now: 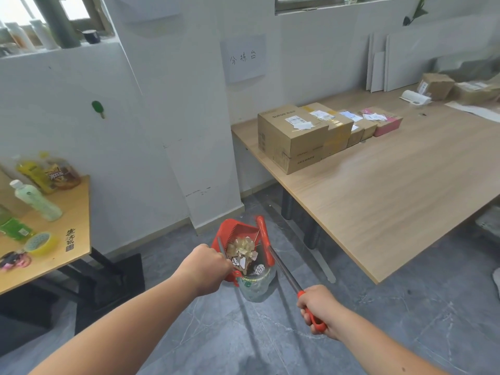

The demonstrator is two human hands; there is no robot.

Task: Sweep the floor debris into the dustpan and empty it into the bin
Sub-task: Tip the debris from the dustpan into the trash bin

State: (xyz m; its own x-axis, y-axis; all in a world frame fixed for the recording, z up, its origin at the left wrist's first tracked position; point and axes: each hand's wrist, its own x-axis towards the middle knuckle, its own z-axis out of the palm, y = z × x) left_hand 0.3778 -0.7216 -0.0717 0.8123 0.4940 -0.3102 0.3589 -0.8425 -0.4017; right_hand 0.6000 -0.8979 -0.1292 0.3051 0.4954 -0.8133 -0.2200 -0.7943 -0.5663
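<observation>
The left hand (205, 269), at lower centre of the frame, is closed in a fist around the thin metal handle of the red dustpan (232, 239). The right hand (319, 307), lower right, is wrapped tightly round the red grip at the end of the broom (273, 255), whose steel shaft runs up and left to a red head resting against the pan's right edge.

The dustpan sits just above centre-bottom, low over the grey floor (378, 334), loaded with debris (243, 253): crumpled gold foil, torn paper scraps and, spilling over the near lip, a clear crushed plastic bottle (255, 285). All of it looks light and loose, so it would probably slide or blow out if the pan is tipped. The bottle seems slippery and only half-seated. The pan is thin rigid plastic, best carried level by its handle. No bin is visible in this view.

Further out, the big desk (392, 190) at right carries a row of parcels. The nearest cardboard box (289, 136) reads "SUPOR" on top and again, upside down, on its side. A sheet of paper (243, 58) on the wall above bears handwritten Chinese, apparently "分拣台". At left, a smaller desk (67, 253) holds drink bottles (35, 198) with labels too blurred to read.
</observation>
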